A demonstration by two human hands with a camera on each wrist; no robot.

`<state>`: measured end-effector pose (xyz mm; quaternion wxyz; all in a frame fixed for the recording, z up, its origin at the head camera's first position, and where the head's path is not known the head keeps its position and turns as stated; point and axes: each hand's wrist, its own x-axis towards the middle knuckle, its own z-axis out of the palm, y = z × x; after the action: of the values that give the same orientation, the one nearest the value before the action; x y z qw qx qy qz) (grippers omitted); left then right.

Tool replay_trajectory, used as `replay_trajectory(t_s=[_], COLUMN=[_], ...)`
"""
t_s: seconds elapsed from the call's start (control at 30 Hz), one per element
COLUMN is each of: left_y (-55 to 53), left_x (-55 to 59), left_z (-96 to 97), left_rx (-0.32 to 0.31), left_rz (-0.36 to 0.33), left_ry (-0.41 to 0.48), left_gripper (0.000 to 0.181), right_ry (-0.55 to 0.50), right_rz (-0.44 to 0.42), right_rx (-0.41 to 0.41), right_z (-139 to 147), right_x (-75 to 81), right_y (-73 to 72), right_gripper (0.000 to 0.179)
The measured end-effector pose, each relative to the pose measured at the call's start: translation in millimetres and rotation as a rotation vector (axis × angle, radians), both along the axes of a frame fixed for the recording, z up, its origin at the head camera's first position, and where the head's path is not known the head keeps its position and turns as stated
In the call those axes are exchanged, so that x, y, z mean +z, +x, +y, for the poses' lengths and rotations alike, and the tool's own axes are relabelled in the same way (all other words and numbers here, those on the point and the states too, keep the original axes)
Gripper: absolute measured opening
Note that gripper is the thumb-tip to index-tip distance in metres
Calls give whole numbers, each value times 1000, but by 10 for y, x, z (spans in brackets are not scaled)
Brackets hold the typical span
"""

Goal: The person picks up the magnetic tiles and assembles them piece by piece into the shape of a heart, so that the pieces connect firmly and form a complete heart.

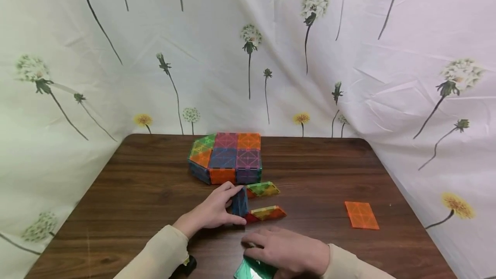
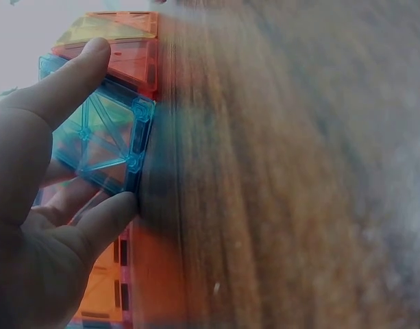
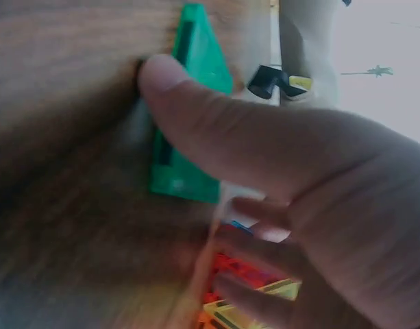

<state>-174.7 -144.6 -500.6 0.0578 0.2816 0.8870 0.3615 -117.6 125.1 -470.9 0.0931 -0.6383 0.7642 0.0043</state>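
Upright on the table, a blue magnetic tile (image 1: 240,202) is pinched between the thumb and fingers of my left hand (image 1: 213,210); the left wrist view shows the blue tile (image 2: 103,137) between them. Two low walls of tiles, one green and yellow (image 1: 263,189), one yellow and orange (image 1: 268,213), meet it with red pieces at its ends. Near the front edge my right hand (image 1: 286,249) holds a green magnetic tile (image 1: 252,269) lying low at the table, its thumb across the green tile (image 3: 189,168) in the right wrist view and the fingertips partly hidden.
Behind the left hand stands a box-like build of colored tiles (image 1: 224,158). A single orange square tile (image 1: 361,215) lies flat on the right of the brown table (image 1: 310,167). A white flowered cloth (image 1: 217,55) hangs along the back and sides.
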Motion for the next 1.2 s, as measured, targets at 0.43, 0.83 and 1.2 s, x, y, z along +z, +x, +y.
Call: replay_trajectory(t_s=[0.43,0.83,1.2], left_y=[-39,-29,-43], left_x=[-9,-20,-63], left_z=[7,-8,-6], left_rx=[-9,-14,-32], left_rz=[-10,-18,-44], left_ry=[17,40,77], left_gripper=[97,97,98], right_ry=[10,-199,-567], right_rz=[-9,-413,-293], right_rx=[8,-161,-402], right_z=[-10,442,797], right_x=[54,262,303], right_y=[-3,-181,-596], right_gripper=[60,76,82])
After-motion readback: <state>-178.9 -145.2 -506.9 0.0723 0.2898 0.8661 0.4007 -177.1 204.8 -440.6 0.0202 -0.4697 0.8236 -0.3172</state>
